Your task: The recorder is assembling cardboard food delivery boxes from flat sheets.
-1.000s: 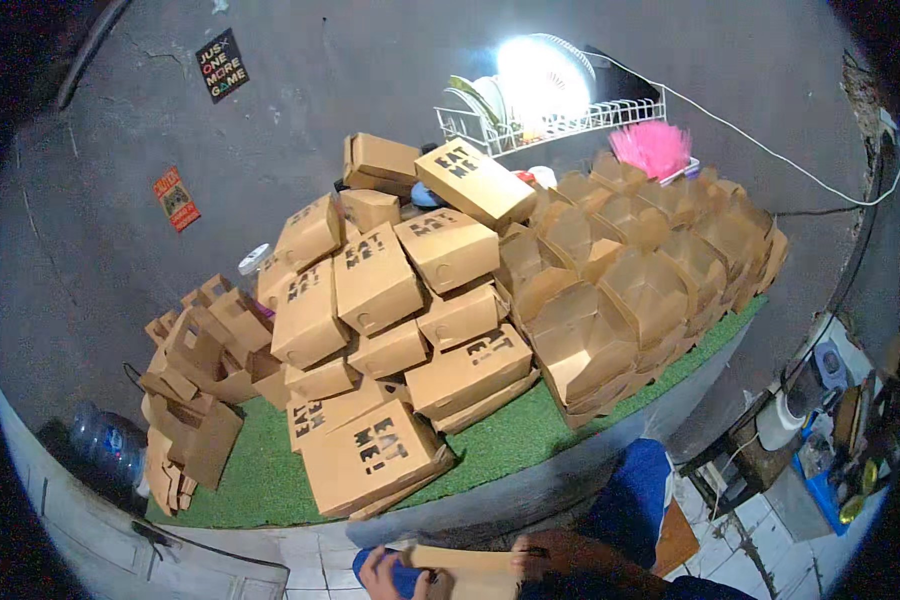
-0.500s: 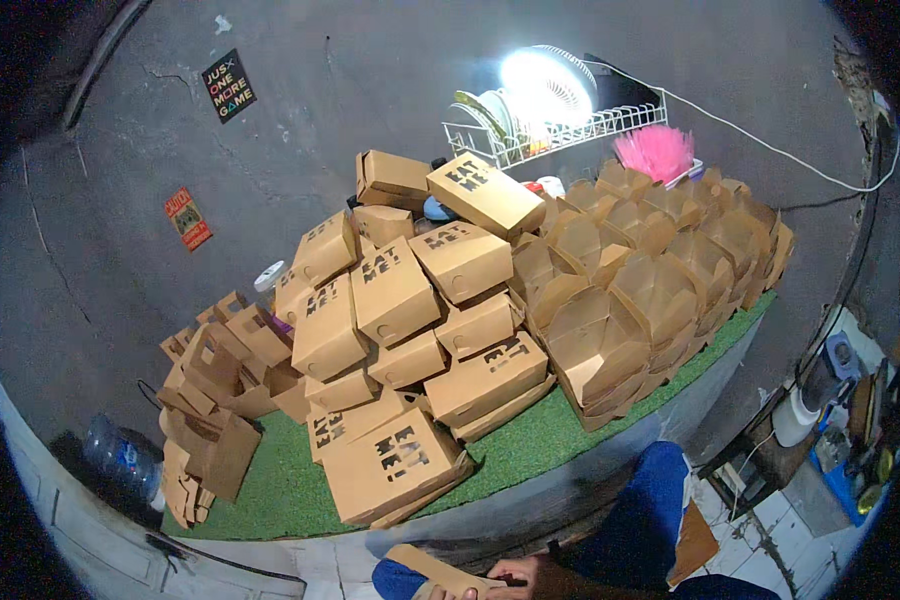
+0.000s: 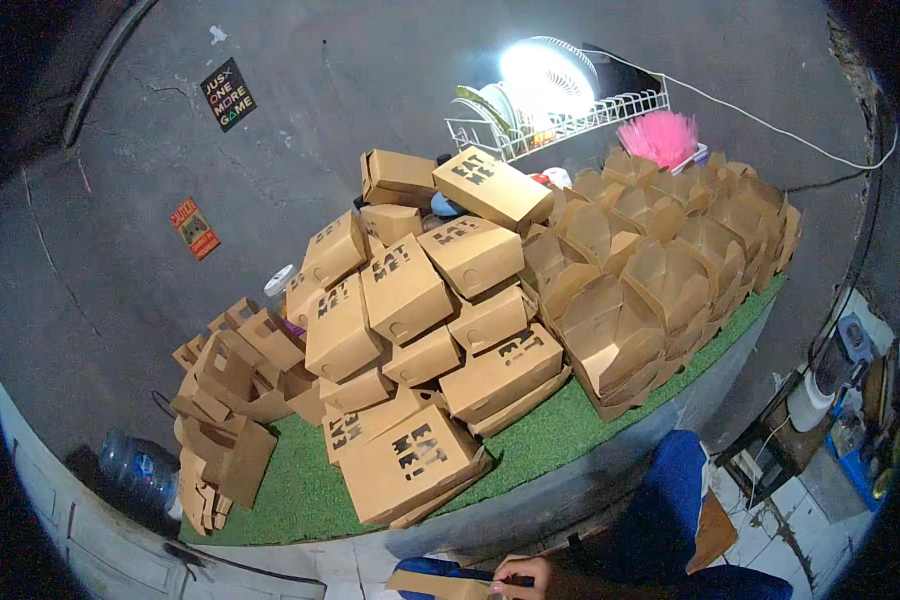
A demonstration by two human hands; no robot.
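At the lower edge, my right hand [image 3: 526,573] is closed, its fingers pinching the end of a folded brown cardboard piece [image 3: 435,583]. The lower part of that piece is cut off by the picture's edge. My left hand does not show. Just beyond, on a counter covered with green artificial turf [image 3: 300,500], a stack of closed kraft paper boxes [image 3: 410,460] with dark print rises toward the wall. To its right stand several rows of open kraft boxes [image 3: 610,330], nested together. Brown cardboard pieces with cut-out handles [image 3: 240,450] are heaped at the left.
Against the wall stand a white dish rack [image 3: 570,130], a brightly lit fan [image 3: 550,80] and a pink bundle [image 3: 660,138]. A large water bottle [image 3: 138,470] is at the counter's left end. My blue-clad knee [image 3: 665,490] is below the counter. Clutter fills the right side.
The view has shifted slightly, so the boxes sit a little farther right. My left fingers, seen earlier at the cardboard piece, have left the picture. The right hand still holds the piece.
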